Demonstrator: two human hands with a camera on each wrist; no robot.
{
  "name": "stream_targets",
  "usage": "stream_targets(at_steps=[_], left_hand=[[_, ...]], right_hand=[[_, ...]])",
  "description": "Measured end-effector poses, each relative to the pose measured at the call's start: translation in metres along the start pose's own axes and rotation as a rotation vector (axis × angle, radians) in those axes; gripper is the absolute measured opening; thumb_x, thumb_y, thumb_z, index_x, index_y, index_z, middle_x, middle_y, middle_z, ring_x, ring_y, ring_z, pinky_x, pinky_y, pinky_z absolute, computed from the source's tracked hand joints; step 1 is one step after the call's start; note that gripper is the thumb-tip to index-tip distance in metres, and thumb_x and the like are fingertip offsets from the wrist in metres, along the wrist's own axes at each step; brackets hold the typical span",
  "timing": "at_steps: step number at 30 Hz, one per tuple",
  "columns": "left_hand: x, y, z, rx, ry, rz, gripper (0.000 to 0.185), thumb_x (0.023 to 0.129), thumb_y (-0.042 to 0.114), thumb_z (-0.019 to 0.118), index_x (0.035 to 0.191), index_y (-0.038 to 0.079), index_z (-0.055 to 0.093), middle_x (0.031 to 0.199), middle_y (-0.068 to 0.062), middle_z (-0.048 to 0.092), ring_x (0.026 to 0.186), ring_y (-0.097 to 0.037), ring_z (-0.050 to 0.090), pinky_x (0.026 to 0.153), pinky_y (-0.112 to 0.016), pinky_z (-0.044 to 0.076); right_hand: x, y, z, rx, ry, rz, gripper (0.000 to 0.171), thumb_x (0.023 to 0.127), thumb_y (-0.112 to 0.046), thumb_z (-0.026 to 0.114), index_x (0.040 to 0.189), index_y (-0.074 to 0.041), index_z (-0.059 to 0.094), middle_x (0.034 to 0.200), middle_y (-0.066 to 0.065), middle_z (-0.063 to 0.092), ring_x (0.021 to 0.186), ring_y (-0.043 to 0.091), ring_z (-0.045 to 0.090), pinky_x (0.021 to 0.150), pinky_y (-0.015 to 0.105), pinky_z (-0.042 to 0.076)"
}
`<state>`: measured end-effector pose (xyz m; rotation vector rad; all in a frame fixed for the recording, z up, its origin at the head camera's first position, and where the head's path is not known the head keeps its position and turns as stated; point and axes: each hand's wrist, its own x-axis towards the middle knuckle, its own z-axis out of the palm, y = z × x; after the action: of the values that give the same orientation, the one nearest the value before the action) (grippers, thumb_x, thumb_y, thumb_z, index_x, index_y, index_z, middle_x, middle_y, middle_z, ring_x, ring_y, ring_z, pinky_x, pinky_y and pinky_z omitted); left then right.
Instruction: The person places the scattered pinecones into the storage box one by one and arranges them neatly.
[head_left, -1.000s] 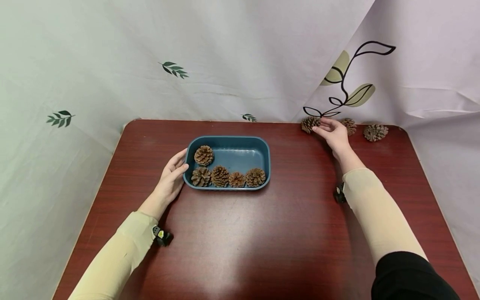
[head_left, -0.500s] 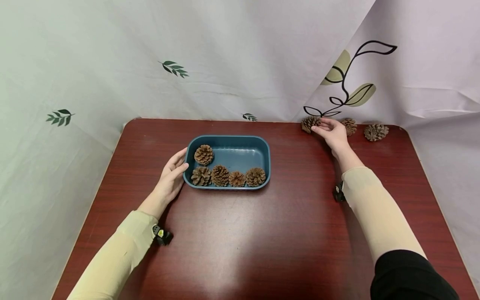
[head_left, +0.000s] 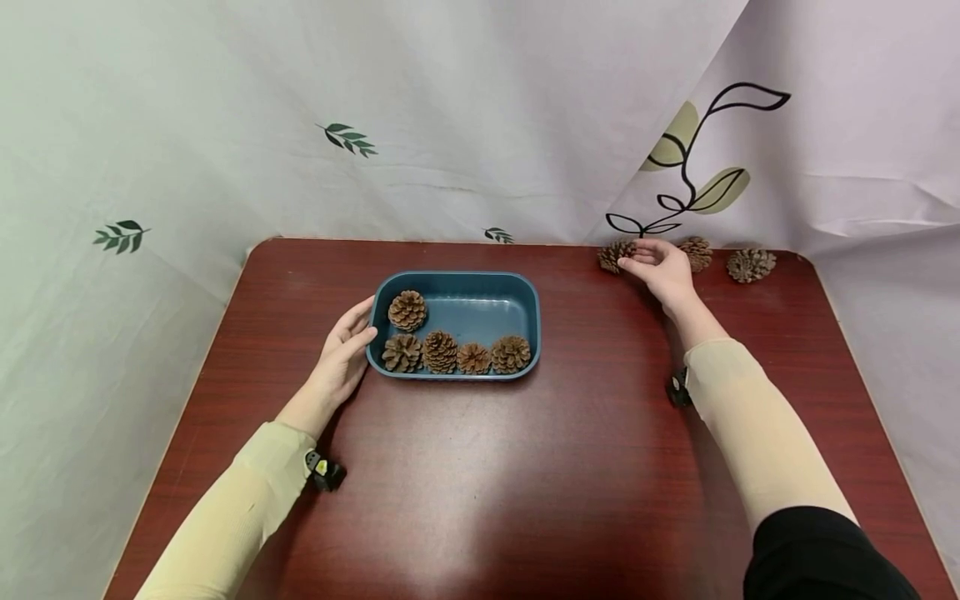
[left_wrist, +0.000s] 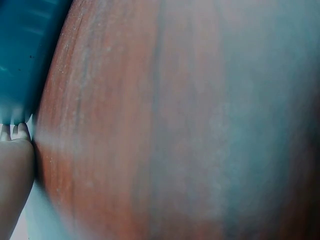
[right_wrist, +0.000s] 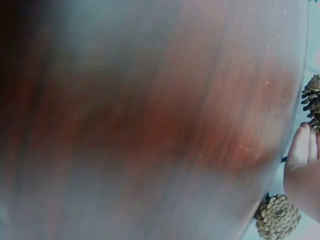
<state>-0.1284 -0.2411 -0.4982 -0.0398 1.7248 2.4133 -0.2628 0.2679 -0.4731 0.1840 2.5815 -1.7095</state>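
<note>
Left hand (head_left: 339,356), fingers straightish, against left end of blue rectangular plastic tray (head_left: 480,317); five brown woody pinecones (head_left: 440,352) inside; right of tray, scaly brown pinecone (head_left: 613,257) pinched by right hand (head_left: 666,273); two greyish-brown pinecones (head_left: 752,266) farther right; likely pick-up step, next needing steady carry trayward

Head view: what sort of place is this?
Probably a makeshift indoor recording corner: a reddish-brown table stands against leaf-print hangings, and a small black device sits at each wrist.
</note>
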Motion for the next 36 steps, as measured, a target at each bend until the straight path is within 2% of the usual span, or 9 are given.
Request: stream_targets(at_steps=[10, 15, 19, 21, 23, 27, 36], left_hand=[[0.000, -0.001, -0.002, 0.023, 0.002, -0.008, 0.056, 0.111, 0.002, 0.047, 0.165, 0.012, 0.035, 0.146, 0.017, 0.058, 0.130, -0.002, 0.059, 0.102, -0.021, 0.052], [0.000, -0.001, -0.002, 0.023, 0.003, -0.008, 0.056, 0.111, 0.002, 0.048, 0.164, 0.013, 0.035, 0.146, 0.018, 0.058, 0.129, -0.002, 0.059, 0.102, -0.021, 0.051], [0.000, -0.001, -0.003, 0.022, 0.000, -0.005, 0.056, 0.111, 0.002, 0.048, 0.165, 0.012, 0.034, 0.146, 0.017, 0.058, 0.129, -0.002, 0.060, 0.102, -0.021, 0.052], [0.000, -0.001, -0.003, 0.023, 0.002, -0.006, 0.056, 0.111, 0.002, 0.048, 0.165, 0.012, 0.034, 0.146, 0.017, 0.058, 0.129, -0.002, 0.060, 0.102, -0.020, 0.052], [0.000, -0.001, -0.003, 0.022, 0.002, -0.004, 0.056, 0.111, 0.002, 0.048, 0.164, 0.012, 0.035, 0.146, 0.017, 0.058, 0.129, -0.002, 0.060, 0.102, -0.020, 0.051], [0.001, -0.002, -0.003, 0.017, 0.002, 0.002, 0.055, 0.111, 0.001, 0.048, 0.163, 0.012, 0.037, 0.145, 0.017, 0.060, 0.129, -0.002, 0.060, 0.102, -0.021, 0.052], [0.001, -0.002, -0.002, 0.014, -0.006, 0.010, 0.055, 0.111, 0.001, 0.047, 0.163, 0.013, 0.037, 0.145, 0.017, 0.059, 0.129, -0.003, 0.060, 0.102, -0.020, 0.052]], right_hand=[[-0.009, -0.011, 0.012, -0.084, -0.052, -0.102, 0.056, 0.096, -0.014, 0.078, 0.145, 0.006, 0.060, 0.133, 0.027, 0.065, 0.089, -0.014, 0.058, 0.085, 0.005, 0.048], [-0.011, -0.020, 0.019, -0.100, -0.086, -0.134, 0.057, 0.096, -0.016, 0.080, 0.146, 0.002, 0.060, 0.138, 0.029, 0.066, 0.091, -0.013, 0.058, 0.087, 0.005, 0.049], [-0.013, -0.026, 0.024, -0.107, -0.086, -0.170, 0.056, 0.094, -0.014, 0.080, 0.145, 0.001, 0.062, 0.137, 0.027, 0.067, 0.092, -0.015, 0.058, 0.094, 0.010, 0.052], [-0.015, -0.030, 0.027, -0.116, -0.086, -0.186, 0.054, 0.094, -0.013, 0.081, 0.144, 0.000, 0.063, 0.137, 0.026, 0.067, 0.098, -0.008, 0.064, 0.099, 0.015, 0.054], [-0.018, -0.034, 0.029, -0.120, -0.093, -0.198, 0.053, 0.095, -0.013, 0.080, 0.144, -0.001, 0.063, 0.139, 0.025, 0.067, 0.109, 0.006, 0.070, 0.105, 0.024, 0.055], [-0.023, -0.044, 0.034, -0.109, -0.117, -0.210, 0.053, 0.095, -0.014, 0.081, 0.144, -0.003, 0.064, 0.142, 0.023, 0.066, 0.128, 0.037, 0.067, 0.112, 0.039, 0.052], [-0.030, -0.061, 0.053, -0.066, -0.130, -0.267, 0.052, 0.092, -0.007, 0.082, 0.140, 0.000, 0.066, 0.139, 0.023, 0.067, 0.126, 0.039, 0.068, 0.109, 0.035, 0.054]])
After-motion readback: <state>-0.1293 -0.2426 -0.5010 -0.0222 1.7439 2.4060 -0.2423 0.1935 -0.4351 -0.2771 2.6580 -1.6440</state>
